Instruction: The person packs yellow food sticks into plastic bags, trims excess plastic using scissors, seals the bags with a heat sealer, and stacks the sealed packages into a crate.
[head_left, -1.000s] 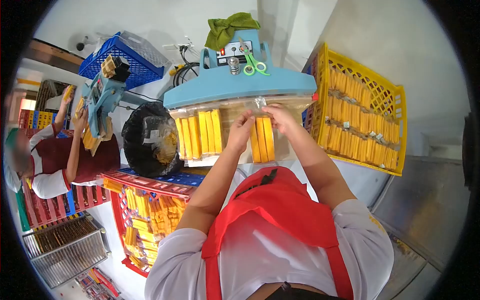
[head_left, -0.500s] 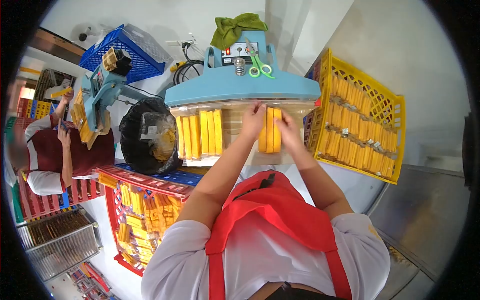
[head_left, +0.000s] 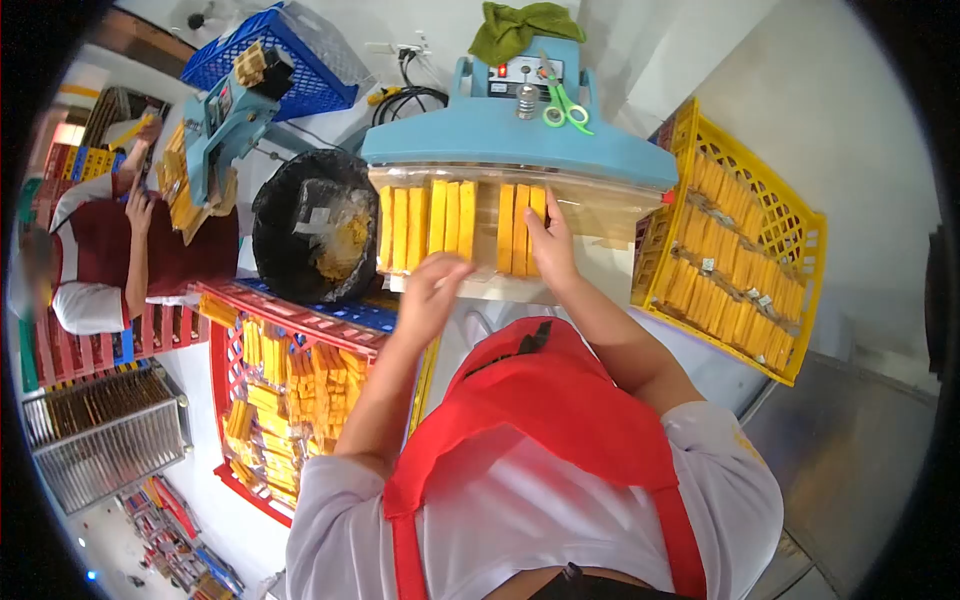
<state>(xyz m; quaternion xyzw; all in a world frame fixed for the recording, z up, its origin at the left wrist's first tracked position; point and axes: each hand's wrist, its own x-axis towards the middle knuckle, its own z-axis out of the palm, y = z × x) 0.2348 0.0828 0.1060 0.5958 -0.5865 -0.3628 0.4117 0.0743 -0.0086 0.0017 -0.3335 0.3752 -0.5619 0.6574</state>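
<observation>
Three clear plastic packs of yellow sticks lie along the front of a blue sealing machine [head_left: 520, 150]. The left pack [head_left: 402, 230] and the middle pack [head_left: 452, 218] lie close together; the right pack [head_left: 512, 232] is set apart. My right hand [head_left: 553, 243] grips the right pack at its right edge, thumb on top and fingers alongside. Just below the middle pack, my left hand [head_left: 428, 295] hovers with loosely bent fingers, slightly blurred and with nothing visible in it. The packs' upper ends lie near the sealer's front bar.
Scissors [head_left: 563, 105], a metal weight [head_left: 526, 100] and a green cloth [head_left: 522, 32] rest on the machine. A yellow crate [head_left: 812, 240] of packs stands right. Left are a black-lined bin [head_left: 275, 225], a red crate [head_left: 290, 322] and a co-worker [head_left: 110, 235] at another sealer [head_left: 215, 135].
My left hand has left the right pack and moved down and left, below the middle pack. My right hand stays at the right pack, which now lies closer to the middle pack.
</observation>
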